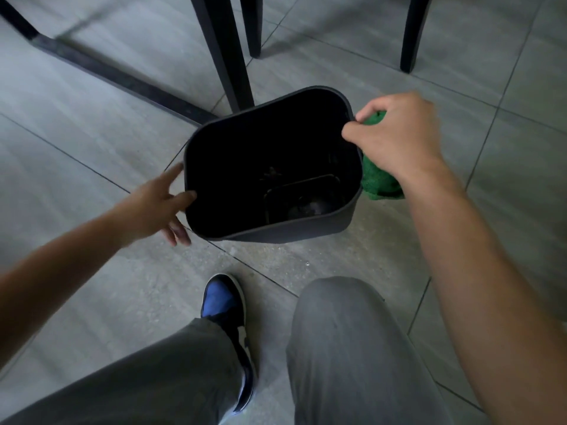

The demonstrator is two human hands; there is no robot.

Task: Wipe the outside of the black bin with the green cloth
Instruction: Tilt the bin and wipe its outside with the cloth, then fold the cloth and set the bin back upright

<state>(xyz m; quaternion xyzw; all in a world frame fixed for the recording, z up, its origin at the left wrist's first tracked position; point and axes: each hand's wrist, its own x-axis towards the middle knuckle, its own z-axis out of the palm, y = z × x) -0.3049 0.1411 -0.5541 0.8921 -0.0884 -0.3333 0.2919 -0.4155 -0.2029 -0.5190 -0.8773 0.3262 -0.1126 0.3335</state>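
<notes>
On grey tiles, black bin [285, 231] sits between hands: left hand [150, 207] spread, right hand [399, 139] gripping green cloth [379, 182].

A: What colour was the bin [294, 231]?
B: Black, inside and out, with a duller dark grey look along the near wall.
A: And the cloth [379, 179]?
B: Bright green, plain, no pattern.
A: The floor [92, 148]?
B: Pale grey tiles with darker grout lines, and a speckled, lighter patch near the bin.
A: The furniture legs [227, 50]?
B: Black.
A: Clothing?
B: Grey trousers [352, 348], plain. The shoe [225, 305] had a blue toe, black panels and a white bit at the side.
</notes>
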